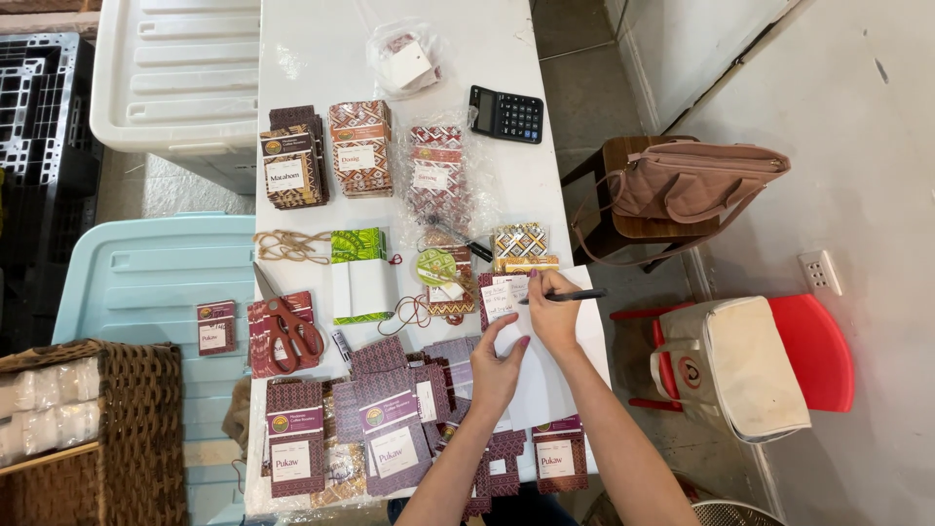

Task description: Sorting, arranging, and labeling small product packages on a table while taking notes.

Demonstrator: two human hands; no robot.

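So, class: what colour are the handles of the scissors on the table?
Red. The scissors lie left of the hands, clearest in the head view.

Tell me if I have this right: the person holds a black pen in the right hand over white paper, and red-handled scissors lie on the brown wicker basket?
Not quite. The head view shows the red-handled scissors lying on the white table, on patterned packets, not on the brown wicker basket. The rest stands: the right hand holds the black pen over the white paper.
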